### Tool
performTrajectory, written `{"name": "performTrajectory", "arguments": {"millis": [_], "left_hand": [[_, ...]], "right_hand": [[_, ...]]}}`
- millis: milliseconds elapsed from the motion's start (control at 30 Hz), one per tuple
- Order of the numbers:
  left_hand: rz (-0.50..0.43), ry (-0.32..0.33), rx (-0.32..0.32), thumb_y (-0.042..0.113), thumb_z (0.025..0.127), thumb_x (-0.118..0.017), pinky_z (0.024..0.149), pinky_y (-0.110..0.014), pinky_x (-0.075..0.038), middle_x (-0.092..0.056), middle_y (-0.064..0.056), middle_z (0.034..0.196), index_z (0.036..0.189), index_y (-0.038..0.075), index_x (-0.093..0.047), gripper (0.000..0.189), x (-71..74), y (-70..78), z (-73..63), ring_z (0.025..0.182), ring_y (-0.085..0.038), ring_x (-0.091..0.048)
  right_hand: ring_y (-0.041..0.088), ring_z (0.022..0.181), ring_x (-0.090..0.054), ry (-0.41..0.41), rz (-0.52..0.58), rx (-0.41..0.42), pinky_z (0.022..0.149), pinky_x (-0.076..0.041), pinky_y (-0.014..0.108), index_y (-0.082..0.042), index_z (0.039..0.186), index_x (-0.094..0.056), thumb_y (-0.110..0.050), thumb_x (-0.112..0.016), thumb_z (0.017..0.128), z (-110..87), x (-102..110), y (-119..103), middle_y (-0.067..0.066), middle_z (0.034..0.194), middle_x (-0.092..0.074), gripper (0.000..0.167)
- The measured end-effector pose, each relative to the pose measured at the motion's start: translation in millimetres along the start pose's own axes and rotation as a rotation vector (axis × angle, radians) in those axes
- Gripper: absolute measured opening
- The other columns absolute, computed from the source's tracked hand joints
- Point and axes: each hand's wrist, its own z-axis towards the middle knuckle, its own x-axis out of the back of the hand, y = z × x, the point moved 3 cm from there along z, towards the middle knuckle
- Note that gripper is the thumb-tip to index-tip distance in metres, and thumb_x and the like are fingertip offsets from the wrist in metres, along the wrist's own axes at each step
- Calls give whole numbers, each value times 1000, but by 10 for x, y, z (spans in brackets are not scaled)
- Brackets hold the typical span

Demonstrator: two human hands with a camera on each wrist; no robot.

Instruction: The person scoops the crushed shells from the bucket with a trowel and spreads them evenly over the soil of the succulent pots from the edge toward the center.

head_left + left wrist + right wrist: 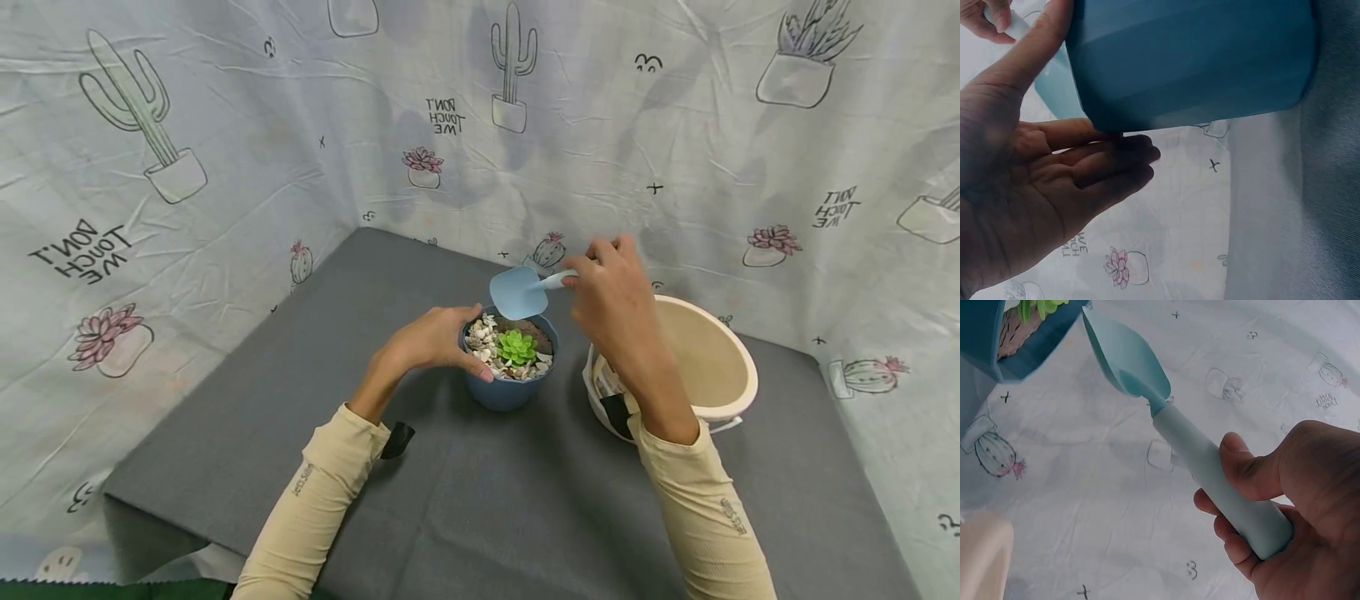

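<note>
A blue plant pot stands on the grey-covered table, holding a green succulent and pale stones. A brown patch shows toward its back right. My left hand grips the pot's left side, thumb over the near rim and fingers toward the far side; the left wrist view shows the pot's wall between them. In my right hand is a light blue trowel, held by its pale handle. Its blade tilts over the pot's back rim, with no load visible on it.
A cream bucket with a white handle stands right of the pot, partly behind my right forearm. Curtains printed with cacti enclose the grey table at the back and sides.
</note>
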Motion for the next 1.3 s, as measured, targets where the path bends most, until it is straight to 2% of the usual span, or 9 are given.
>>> {"name": "performTrajectory", "arguments": {"millis": [267, 500, 567, 633, 767, 867, 1000, 1133, 1300], "left_hand": [[74, 62, 105, 61, 75, -89, 112, -53, -51, -49, -20, 161, 163, 3, -33, 119, -84, 138, -83, 146, -38, -52], [284, 165, 224, 79, 72, -80, 83, -49, -62, -68, -22, 136, 156, -4, -44, 123, -216, 429, -162, 101, -38, -72], [333, 178, 251, 81, 73, -76, 95, -51, -60, -63, -23, 144, 157, -6, -41, 126, -257, 497, -189, 109, -40, -71], [362, 187, 261, 81, 76, -73, 112, -55, -51, -52, -24, 156, 159, -6, -36, 126, -279, 569, -202, 128, -44, -63], [365, 244, 142, 76, 82, -70, 129, -63, -25, -28, -23, 171, 165, 2, -28, 118, -319, 789, -138, 158, -45, -30], [330, 286, -55, 68, 88, -69, 129, -59, -28, -30, -21, 171, 165, 8, -32, 105, -389, 1031, -3, 158, -40, -34], [267, 251, -244, 59, 92, -70, 128, -51, -35, -34, -21, 169, 163, 12, -40, 90, -532, 1323, 231, 157, -35, -38], [236, 202, -305, 54, 95, -70, 125, -49, -39, -28, -26, 170, 159, 7, -44, 84, -708, 1487, 431, 158, -38, -34], [256, 192, -329, 54, 94, -70, 113, -46, -53, -33, -28, 167, 154, 3, -51, 81, -825, 1550, 545, 149, -42, -48]], "right_hand": [[45, 94, -48, 121, 34, -109, 82, -45, 50, 9, 104, -78, 4, -71, 95, -148, 292, 156, 25, 93, -64, 13], [45, 85, -46, 156, -15, -105, 83, -32, 50, 12, 100, -78, 10, -72, 91, -364, 703, 521, 27, 87, -63, 11], [44, 82, -45, 146, -56, -115, 81, -31, 50, 12, 98, -78, 11, -72, 88, -447, 790, 661, 27, 85, -62, 11], [43, 78, -44, 130, -99, -132, 78, -30, 49, 11, 97, -78, 10, -74, 87, -533, 846, 799, 27, 84, -62, 11], [42, 72, -47, 90, -165, -145, 73, -30, 48, 12, 93, -78, 9, -75, 83, -690, 884, 1021, 29, 82, -64, 10], [42, 69, -50, 55, -214, -135, 72, -34, 51, 11, 88, -78, 10, -76, 79, -776, 850, 1148, 29, 78, -66, 9], [43, 70, -50, -32, -279, -109, 67, -40, 53, 7, 82, -78, 10, -79, 75, -836, 708, 1246, 25, 74, -64, 9], [42, 77, -52, -148, -342, -4, 69, -46, 51, 6, 78, -74, 16, -78, 73, -852, 462, 1271, 20, 77, -62, 11], [37, 86, -55, -238, -448, 164, 76, -54, 47, 3, 78, -73, 16, -75, 82, -921, 187, 1296, 15, 84, -65, 13]]}}
